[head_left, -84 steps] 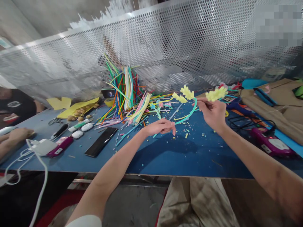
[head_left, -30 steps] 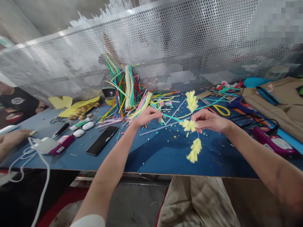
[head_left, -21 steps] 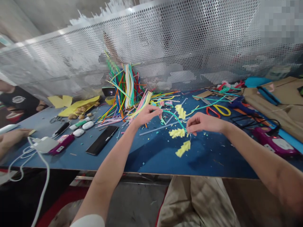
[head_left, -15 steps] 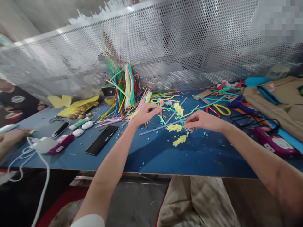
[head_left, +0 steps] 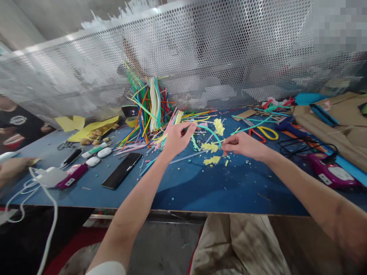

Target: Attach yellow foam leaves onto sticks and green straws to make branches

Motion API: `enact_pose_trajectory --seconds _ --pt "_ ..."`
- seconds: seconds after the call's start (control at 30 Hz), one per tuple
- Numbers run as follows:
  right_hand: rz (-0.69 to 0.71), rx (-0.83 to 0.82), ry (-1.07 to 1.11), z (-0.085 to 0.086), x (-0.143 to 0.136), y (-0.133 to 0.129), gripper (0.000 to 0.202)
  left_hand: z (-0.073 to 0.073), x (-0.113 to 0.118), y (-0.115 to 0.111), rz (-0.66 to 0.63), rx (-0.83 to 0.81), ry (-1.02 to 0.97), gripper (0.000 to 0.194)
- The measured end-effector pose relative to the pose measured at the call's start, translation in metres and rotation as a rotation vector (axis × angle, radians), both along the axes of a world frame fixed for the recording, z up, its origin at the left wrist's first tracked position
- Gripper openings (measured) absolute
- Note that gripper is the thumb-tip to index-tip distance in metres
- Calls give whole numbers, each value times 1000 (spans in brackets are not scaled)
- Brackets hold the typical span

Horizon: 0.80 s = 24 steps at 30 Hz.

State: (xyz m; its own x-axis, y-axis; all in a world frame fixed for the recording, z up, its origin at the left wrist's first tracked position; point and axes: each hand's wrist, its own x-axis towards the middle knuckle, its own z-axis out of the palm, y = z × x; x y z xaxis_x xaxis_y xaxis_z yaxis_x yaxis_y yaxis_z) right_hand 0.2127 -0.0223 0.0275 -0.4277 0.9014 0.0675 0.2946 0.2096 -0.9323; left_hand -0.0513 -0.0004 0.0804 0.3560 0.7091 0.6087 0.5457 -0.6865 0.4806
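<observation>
A teal-green pipe cleaner [head_left: 211,132] arches between my two hands above the blue table. My left hand [head_left: 179,137] pinches it between thumb and fingers at the upper left. At its lower right end, my right hand [head_left: 239,145] has fingertips pressed together on it, beside a fuzzy yellow leaf-shaped piece [head_left: 210,147]. Another yellow piece [head_left: 212,160] hangs or lies just below; I cannot tell which. A third yellow piece [head_left: 219,126] is farther back. Small yellow and teal clippings are scattered around.
A thick bundle of coloured pipe cleaners [head_left: 155,103] stands against the perforated metal screen [head_left: 229,49]. Scissors with a yellow handle [head_left: 268,133] lie at right, near a purple power strip [head_left: 329,173]. A black phone [head_left: 122,170] lies left. Another person's hand [head_left: 15,168] rests at far left.
My left hand has turned slightly and lifted a little, and the pipe cleaner's arch looks higher. The lower yellow piece has shifted up and left. My right hand has moved slightly left.
</observation>
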Motion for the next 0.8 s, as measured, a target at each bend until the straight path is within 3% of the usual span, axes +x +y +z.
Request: enact_pose_trajectory --seconds 0.1,0.27,0.43,0.6,0.8 --pt "-93 -26 63 -2 -1 1 18 0 6 -13 -19 46 -100 38" --pt "-201 3 178 -3 -4 5 21 -7 14 -36 -199 201 -52 27" --pt "-274 -52 302 0 -2 7 25 -18 9 -31 -438 322 15 13" --pt "-278 -125 398 6 5 7 26 -11 -3 -13 -563 144 123 21" --pt "-217 -123 462 11 11 7 29 2 -20 3 -544 -130 238 37"
